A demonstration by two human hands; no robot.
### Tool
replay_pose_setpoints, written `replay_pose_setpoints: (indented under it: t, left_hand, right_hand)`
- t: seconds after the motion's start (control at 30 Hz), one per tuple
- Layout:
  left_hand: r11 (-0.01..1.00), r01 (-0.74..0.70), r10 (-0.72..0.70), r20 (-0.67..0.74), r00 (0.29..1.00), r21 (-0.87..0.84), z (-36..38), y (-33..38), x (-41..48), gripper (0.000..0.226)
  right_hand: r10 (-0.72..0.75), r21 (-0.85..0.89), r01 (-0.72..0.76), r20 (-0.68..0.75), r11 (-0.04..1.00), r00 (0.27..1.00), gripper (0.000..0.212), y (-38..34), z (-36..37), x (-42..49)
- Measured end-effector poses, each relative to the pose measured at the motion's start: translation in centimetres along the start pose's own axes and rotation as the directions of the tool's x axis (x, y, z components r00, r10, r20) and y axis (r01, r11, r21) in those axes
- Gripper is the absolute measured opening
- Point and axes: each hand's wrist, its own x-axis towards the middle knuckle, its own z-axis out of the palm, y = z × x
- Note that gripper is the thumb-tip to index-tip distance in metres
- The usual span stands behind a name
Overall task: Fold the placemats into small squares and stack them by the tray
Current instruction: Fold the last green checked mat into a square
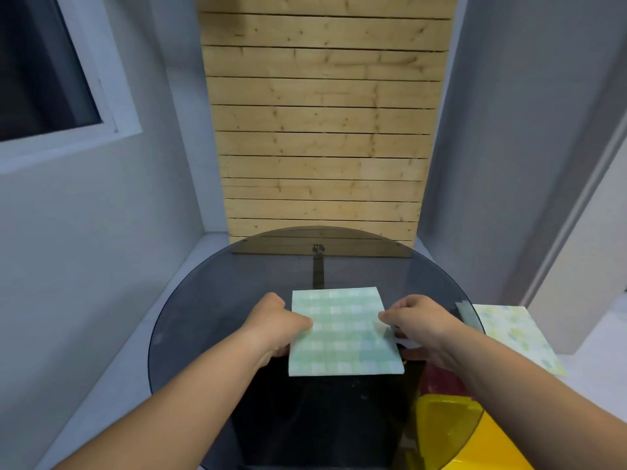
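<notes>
Head view. I see the green placemat (342, 334): thin soft cloth, pale green and white check, folded to a near-square. It sits over the middle of the table (210, 300), a little toward the near edge.

Left hand (281, 322) pinches the cloth's left edge, thumb on top, fingers curled beneath. Right hand (417, 320) pinches the right edge the same way, thumb on the cloth, other fingers tucked below. I cannot tell whether the cloth rests on the glass or hangs just above it.

The table is round, smoked glass, glossy, with a dark base under it. Behind its far edge stands a panel of pale knotty wooden slats (322, 123) between grey walls. There is a window (44, 69) up left.

Past the right edge, lower down, a second placemat (515, 337), pale yellow with a faint print, lies flat on something white. One of its corners shows only through the glass.

At the near right edge a glossy yellow plastic object (451, 432) shows through the glass, cut off by the frame. I can't make out what it is.
</notes>
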Motion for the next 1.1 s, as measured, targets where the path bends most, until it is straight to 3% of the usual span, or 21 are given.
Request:
replay_pose_setpoints:
  t: [0.17,0.27,0.5,0.6,0.87,1.0,1.1]
  left_hand:
    - [0.997,-0.052,0.052,-0.012,0.999,0.060,0.5,-0.4,-0.3,0.029]
    - [0.995,-0.078,0.078,0.007,0.997,0.064,1.1,-0.8,-1.0,0.040]
    - [0.974,-0.208,0.215,0.077,0.974,-0.085,5.6,0.6,-3.9,0.034]
    - [0.959,-0.266,0.278,0.135,0.951,-0.099,9.0,1.9,-4.6,0.032]
    - [0.916,-0.390,0.402,0.270,0.875,-0.097,20.9,5.0,-5.3,0.038]
    - [0.889,-0.431,0.457,0.250,0.854,-0.151,27.7,6.6,-5.3,0.045]
    - [0.893,-0.412,0.445,0.231,0.865,-0.179,32.7,7.8,-4.3,0.056]
  right_hand:
    - [-0.017,-0.069,0.012,-0.064,0.998,0.998,0.028,0.3,0.4,-0.2]
    - [-0.045,-0.074,0.038,-0.085,0.997,0.995,0.018,0.9,0.0,-0.6]
    - [-0.204,-0.053,0.198,-0.180,0.979,0.962,0.030,3.7,-4.3,-2.9]
    - [-0.200,-0.037,0.197,-0.265,0.980,0.943,0.035,5.3,-7.4,-3.6]
    - [-0.187,0.012,0.212,-0.422,0.977,0.887,0.020,10.7,-17.0,-4.0]
    - [-0.181,0.021,0.217,-0.474,0.976,0.862,0.025,13.1,-21.8,-2.3]
    - [-0.166,0.043,0.213,-0.484,0.976,0.859,0.040,14.8,-24.6,0.2]
